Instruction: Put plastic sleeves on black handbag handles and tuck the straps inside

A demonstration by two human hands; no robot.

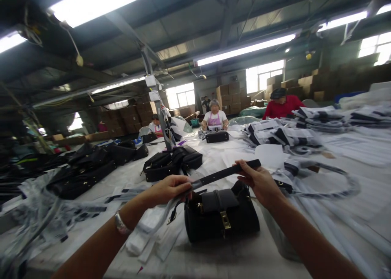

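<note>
A black strap (218,174) is stretched between my two hands, above a black handbag (221,218). My left hand (174,188) pinches the strap's left part, where a clear plastic wrap hangs down from it. Near the strap's other end, my right hand (256,181) grips it between thumb and fingers, and a short tip sticks out beyond. The handbag stands upright on the table, with a flap and a gold clasp (225,220) facing me. At its left side a thin strap with a buckle (172,218) dangles.
Black bags (171,163) lie behind the handbag, by a metal post (157,104). More bags (91,165) and plastic-wrapped straps (45,214) cover the left. Wrapped pieces (281,134) are piled at the right. Several co-workers sit across the table (275,266).
</note>
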